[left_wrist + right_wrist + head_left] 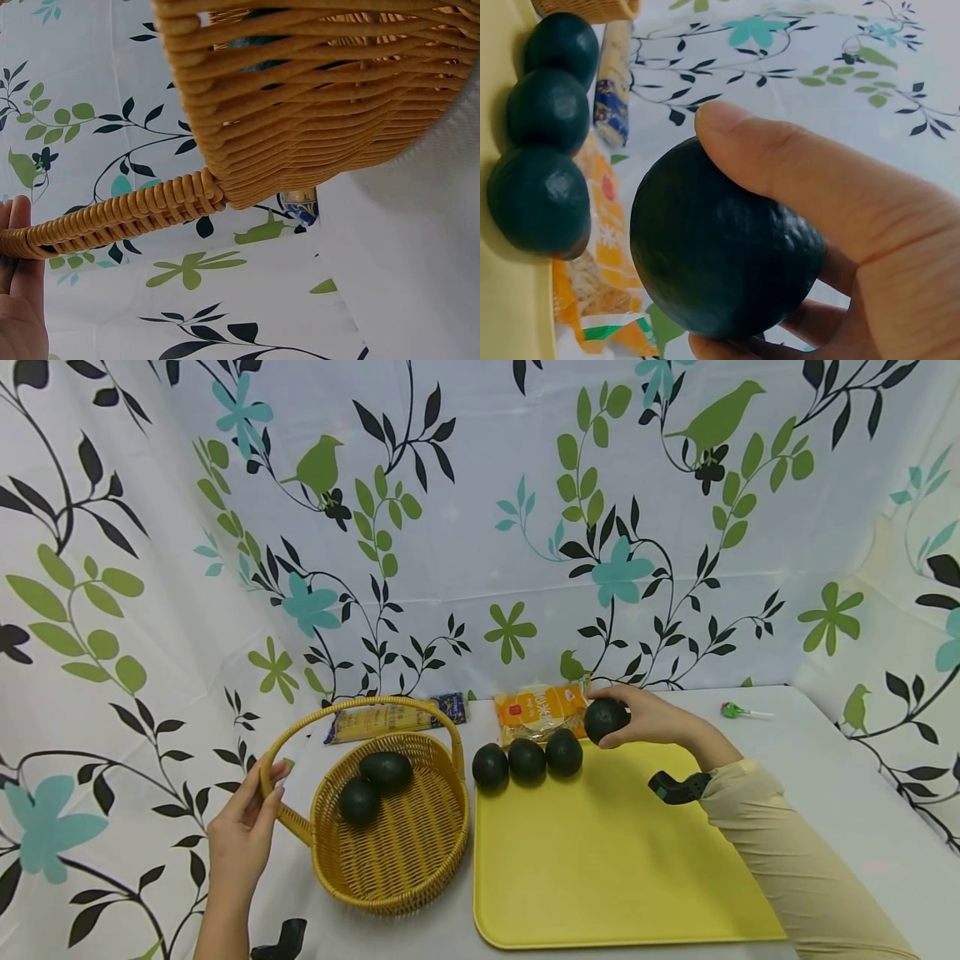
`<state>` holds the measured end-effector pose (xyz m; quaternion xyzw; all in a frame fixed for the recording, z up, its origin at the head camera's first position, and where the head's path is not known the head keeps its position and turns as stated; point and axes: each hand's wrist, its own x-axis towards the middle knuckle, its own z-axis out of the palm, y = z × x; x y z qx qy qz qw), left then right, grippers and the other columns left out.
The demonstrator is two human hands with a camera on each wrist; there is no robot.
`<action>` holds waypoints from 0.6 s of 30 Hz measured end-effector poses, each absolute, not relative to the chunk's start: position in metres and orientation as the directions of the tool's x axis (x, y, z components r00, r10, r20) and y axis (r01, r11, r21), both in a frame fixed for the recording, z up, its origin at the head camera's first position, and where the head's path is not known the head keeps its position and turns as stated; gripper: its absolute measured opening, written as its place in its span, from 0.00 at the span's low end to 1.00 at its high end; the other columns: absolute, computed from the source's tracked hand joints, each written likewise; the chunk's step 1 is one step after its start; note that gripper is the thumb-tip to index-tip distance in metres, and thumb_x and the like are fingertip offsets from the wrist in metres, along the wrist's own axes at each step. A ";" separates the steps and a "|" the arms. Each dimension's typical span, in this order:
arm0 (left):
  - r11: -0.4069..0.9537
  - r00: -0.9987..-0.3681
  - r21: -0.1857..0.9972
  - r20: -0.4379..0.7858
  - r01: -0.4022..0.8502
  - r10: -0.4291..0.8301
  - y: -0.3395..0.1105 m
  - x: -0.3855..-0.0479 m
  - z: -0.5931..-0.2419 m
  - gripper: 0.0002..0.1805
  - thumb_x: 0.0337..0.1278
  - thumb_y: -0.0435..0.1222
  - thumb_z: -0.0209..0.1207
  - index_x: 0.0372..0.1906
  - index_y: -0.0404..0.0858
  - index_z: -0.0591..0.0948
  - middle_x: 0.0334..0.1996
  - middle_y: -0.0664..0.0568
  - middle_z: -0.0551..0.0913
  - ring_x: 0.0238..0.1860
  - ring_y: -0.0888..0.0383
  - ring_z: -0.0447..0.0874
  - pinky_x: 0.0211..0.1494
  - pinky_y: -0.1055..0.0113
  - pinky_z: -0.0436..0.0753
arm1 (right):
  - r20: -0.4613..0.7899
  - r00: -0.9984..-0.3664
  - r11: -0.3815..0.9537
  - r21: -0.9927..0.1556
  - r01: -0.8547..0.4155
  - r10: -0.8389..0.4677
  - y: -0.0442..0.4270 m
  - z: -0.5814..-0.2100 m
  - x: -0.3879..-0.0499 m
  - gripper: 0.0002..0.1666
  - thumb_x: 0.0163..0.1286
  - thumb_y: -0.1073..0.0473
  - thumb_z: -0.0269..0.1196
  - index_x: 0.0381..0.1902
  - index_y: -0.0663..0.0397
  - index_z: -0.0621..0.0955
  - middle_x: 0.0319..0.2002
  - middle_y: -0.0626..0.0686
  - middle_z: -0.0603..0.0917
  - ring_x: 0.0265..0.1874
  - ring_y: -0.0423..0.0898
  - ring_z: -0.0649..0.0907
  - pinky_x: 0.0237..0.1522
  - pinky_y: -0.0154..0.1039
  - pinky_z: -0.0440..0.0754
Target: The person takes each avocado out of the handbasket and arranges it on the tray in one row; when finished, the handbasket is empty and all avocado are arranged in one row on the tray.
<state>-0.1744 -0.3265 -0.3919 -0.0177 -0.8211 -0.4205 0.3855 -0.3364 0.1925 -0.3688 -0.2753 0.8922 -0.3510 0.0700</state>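
Note:
My left hand (243, 827) grips the handle (279, 752) of a yellow-brown wicker basket (442, 860) on its left side. Two dark green avocados (386, 772) lie in the basket. Over the far edge of a yellow tray (622, 860), my right hand (652, 718) holds another avocado (724, 240) between thumb and fingers. Three more avocados (527, 762) stand side by side in a row at the tray's far left corner. In the left wrist view, the fingers (22, 277) wrap the handle, and the basket wall hides most of what is inside.
Behind the tray lies an orange and clear food packet (536, 712). A long packet with dark blue ends (397, 718) is behind the basket. To the right, a wrapped lollipop (738, 711) lies on the white table (832, 810). A patterned curtain (480, 527) hangs behind.

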 end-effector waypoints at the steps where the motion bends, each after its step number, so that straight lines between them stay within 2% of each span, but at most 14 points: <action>1: 0.644 -0.703 0.679 0.647 0.353 -0.297 -0.327 -0.174 -0.392 0.30 0.56 0.23 0.58 0.64 0.46 0.72 0.48 0.73 0.79 0.51 0.82 0.76 0.51 0.90 0.75 | 0.064 -0.840 0.604 -0.666 -0.439 -0.539 0.193 -0.370 -0.337 0.46 0.50 0.50 0.73 0.66 0.49 0.68 0.67 0.62 0.64 0.59 0.59 0.72 0.54 0.50 0.80; 9: 0.643 -0.716 0.695 0.623 0.321 -0.316 -0.326 -0.174 -0.391 0.29 0.57 0.24 0.58 0.64 0.48 0.73 0.49 0.72 0.80 0.51 0.82 0.76 0.51 0.90 0.75 | 0.011 -0.854 0.645 -0.649 -0.402 -0.521 0.194 -0.379 -0.340 0.47 0.51 0.47 0.72 0.67 0.50 0.66 0.67 0.66 0.62 0.57 0.61 0.73 0.52 0.52 0.81; 18: 0.638 -0.707 0.689 0.637 0.344 -0.306 -0.327 -0.176 -0.391 0.30 0.56 0.23 0.58 0.63 0.46 0.73 0.49 0.72 0.80 0.50 0.82 0.76 0.52 0.90 0.75 | -0.012 -0.859 0.640 -0.672 -0.373 -0.512 0.197 -0.392 -0.344 0.48 0.50 0.49 0.73 0.67 0.54 0.66 0.67 0.65 0.63 0.58 0.62 0.73 0.56 0.54 0.79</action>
